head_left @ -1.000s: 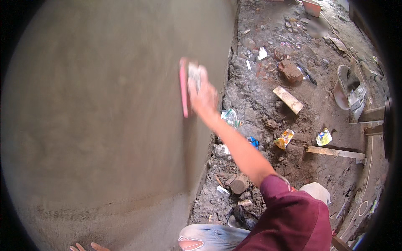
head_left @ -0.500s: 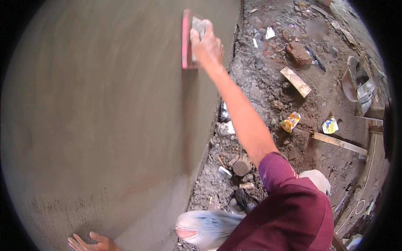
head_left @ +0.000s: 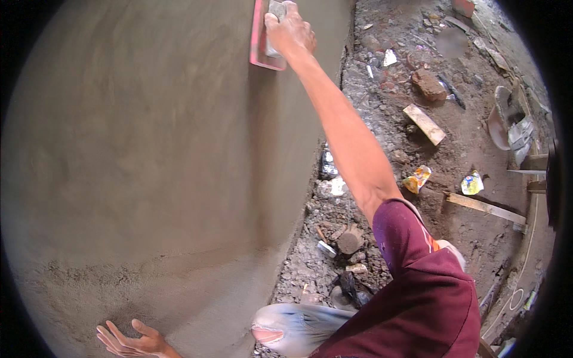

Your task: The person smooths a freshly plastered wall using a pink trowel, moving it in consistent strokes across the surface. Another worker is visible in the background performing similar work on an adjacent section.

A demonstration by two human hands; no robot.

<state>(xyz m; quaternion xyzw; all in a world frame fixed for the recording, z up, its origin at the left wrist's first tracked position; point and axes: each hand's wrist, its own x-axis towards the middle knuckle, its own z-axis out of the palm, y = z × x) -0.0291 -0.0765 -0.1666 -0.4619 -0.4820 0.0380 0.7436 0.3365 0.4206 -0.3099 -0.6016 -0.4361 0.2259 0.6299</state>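
My right hand (head_left: 292, 31) grips the grey handle of a pink-edged plastering float (head_left: 258, 45) at the top of the view. The float's flat face lies against a wall of smooth grey plaster (head_left: 149, 149), and its upper end is cut off by the picture's edge. Down at the lower left, my left hand (head_left: 138, 342) has its fingers spread and holds nothing. It is by a rougher band of plaster; whether it touches the wall I cannot tell.
Rubble covers the ground along the wall's base. On it lie a broken brick (head_left: 428, 85), a short board (head_left: 424, 124), crumpled wrappers (head_left: 417, 179) and a wooden strip (head_left: 484, 207). A basin (head_left: 499, 119) stands at the far right. My bent knee (head_left: 292, 325) is close to the wall.
My right hand has moved the float farther up the view and slightly left along the plaster. My left hand has risen a little, its fingers still apart.
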